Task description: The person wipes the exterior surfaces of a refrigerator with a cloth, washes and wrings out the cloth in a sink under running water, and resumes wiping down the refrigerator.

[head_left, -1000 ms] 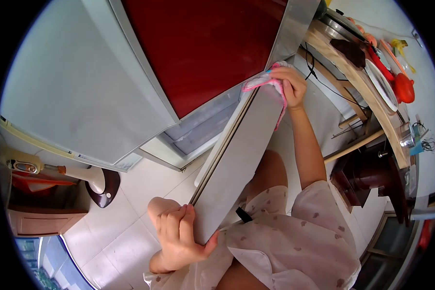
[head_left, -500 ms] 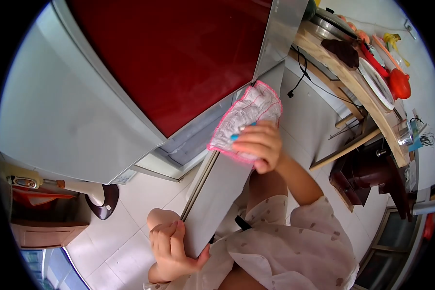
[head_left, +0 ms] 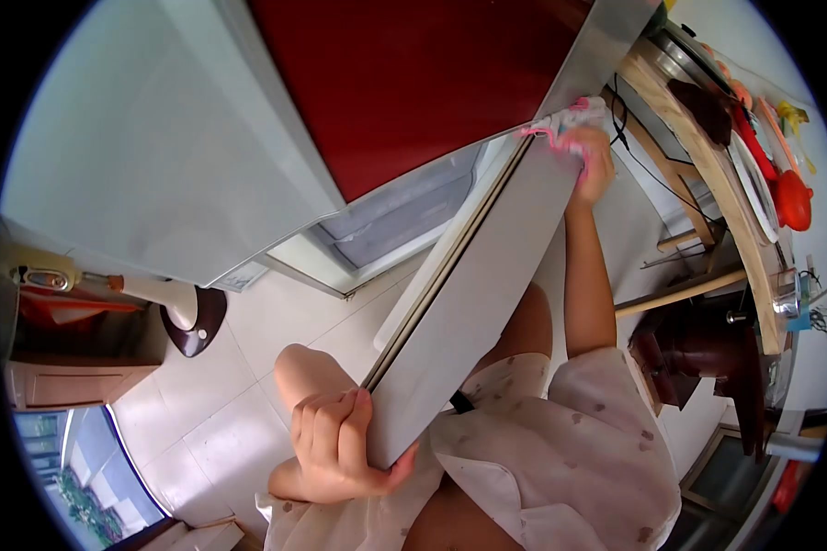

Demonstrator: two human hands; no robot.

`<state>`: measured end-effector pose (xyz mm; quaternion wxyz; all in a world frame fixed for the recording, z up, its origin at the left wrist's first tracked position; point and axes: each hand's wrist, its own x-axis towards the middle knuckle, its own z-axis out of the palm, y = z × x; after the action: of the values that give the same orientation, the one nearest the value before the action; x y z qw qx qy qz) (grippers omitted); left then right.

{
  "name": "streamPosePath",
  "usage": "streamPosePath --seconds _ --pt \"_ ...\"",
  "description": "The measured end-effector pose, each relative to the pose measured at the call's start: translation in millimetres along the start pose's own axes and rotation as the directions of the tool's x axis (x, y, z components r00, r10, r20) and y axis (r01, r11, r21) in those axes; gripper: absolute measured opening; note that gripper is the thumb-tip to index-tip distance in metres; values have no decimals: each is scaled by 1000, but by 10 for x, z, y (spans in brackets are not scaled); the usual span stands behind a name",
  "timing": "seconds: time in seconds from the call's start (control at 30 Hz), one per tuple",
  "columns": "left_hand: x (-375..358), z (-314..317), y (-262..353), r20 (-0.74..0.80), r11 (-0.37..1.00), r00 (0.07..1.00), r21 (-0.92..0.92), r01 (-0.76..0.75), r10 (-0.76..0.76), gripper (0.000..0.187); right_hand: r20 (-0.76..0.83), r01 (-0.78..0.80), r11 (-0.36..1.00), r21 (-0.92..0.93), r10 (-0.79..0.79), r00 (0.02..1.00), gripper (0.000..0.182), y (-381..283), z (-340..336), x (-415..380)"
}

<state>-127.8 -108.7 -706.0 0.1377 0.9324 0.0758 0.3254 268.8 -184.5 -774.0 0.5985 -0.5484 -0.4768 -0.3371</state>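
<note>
Your left hand [head_left: 340, 441] is curled tight around the near corner of the open fridge door [head_left: 473, 294]: 4 fingers wrap over its top edge and the thumb hooks under the panel, so the hand is closed on the door. Your right hand [head_left: 593, 156] is stretched out to the far end of that same door, close under the red upper door [head_left: 413, 83]. Its fingers are bent over a pink-edged cloth [head_left: 560, 124] and press it against the door's far corner; motion blur hides how tightly they are closed. The cloth is bunched, with only a small part of it showing past the fingers.

The door runs as a long grey slab between your 2 hands, swung out from the fridge, with the open compartment [head_left: 386, 220] beside it. To the right, a wooden counter [head_left: 708, 174] carries a plate [head_left: 753, 184] and a red pot [head_left: 793, 197], well apart from both hands. A fan base [head_left: 193, 321] stands on the tiled floor [head_left: 211, 413] to the left.
</note>
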Motion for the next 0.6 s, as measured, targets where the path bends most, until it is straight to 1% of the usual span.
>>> streamPosePath --seconds 0.03,0.07,0.1,0.13,0.17,0.2,0.23,0.27,0.3,0.33,0.37,0.4,0.43,0.47,0.5,0.53,0.57,0.6 --pt "6 6 -4 -5 1000 1000 10 6 -6 56 64 30 1000 -5 -30 998 33 -221 -2 -43" --pt "7 7 -5 -9 1000 1000 9 14 -14 56 164 44 999 15 -46 985 43 -579 36 -105" --pt "3 4 -4 -9 1000 1000 5 25 -25 56 186 33 999 -4 -32 982 42 -964 114 -195" --pt "-2 -1 -11 -8 999 999 9 35 -35 56 268 156 988 7 -152 951 27 -1282 148 -229" --pt "-5 -7 -20 -8 998 998 -10 62 -63 56 383 97 995 21 -98 919 26 -1656 201 -291" --pt "-6 -12 -30 -7 995 996 -29 91 -91 55 429 140 989 -39 -110 896 27 -2049 288 -332" --pt "-9 -3 -62 -8 995 995 -20 102 -102 55 473 188 978 -94 -122 872 29 -2286 351 -335" --pt "-17 6 -110 -14 991 993 -62 116 -117 55 474 184 980 -80 -125 872 29 -2319 364 -311" --pt "-28 -6 -151 -21 986 991 -103 131 -134 55 552 184 981 -59 -122 825 31 -2345 371 -298" --pt "-43 -49 -188 35 975 987 -151 162 -159 60 626 183 982 -37 -120 771 34 -2370 373 -289" --pt "-61 -74 -222 35 975 985 -142 174 -171 60 703 212 977 16 -162 693 34 -2239 344 -211" --pt "-84 -75 -265 31 948 974 -225 224 -223 63 729 200 978 50 -173 663 33 -2052 320 -94" --pt "-129 -79 -315 31 912 961 -307 270 -274 65 707 237 972 14 -177 684 31 -1823 289 9" --pt "-222 -67 -404 33 891 948 -334 308 -316 72 699 158 987 -26 -95 708 30 -1503 233 32" --pt "-311 -4 -470 26 890 945 -329 316 -326 72 696 242 968 -68 -128 706 32 -1223 191 156" --pt "-403 69 -532 -12 797 911 -488 355 -412 72 692 301 923 -240 -55 720 34 -1065 135 267" --pt "-481 126 -582 -34 680 866 -635 366 -499 72 662 287 925 -247 -55 748 35 -918 108 294" --pt "-522 152 -621 -53 723 876 -589 360 -480 75 632 269 929 -252 -53 773 36 -838 124 264"
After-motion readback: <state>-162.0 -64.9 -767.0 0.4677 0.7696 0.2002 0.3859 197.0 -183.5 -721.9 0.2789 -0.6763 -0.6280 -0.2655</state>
